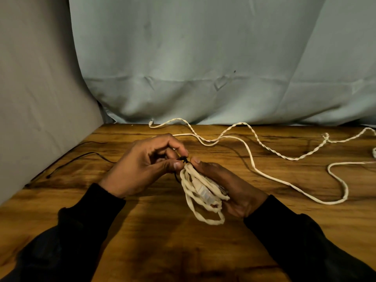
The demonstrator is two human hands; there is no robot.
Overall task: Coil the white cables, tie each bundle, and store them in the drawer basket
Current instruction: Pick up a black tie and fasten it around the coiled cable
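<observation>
At the centre of the frame the right hand [225,190] cradles a coiled white cable bundle [200,192], fingers curled under it, thumb on its top end. The left hand [142,167] pinches a thin black tie [184,159] at that same top end (its loops hang down toward the lower frame). A loose white cable [252,159] trails across the wooden table [162,241] at upper right.

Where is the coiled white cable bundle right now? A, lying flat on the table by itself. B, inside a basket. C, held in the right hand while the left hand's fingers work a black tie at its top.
C: the coiled bundle rests in the right hand, and the left hand pinches the black tie at its top.
</observation>
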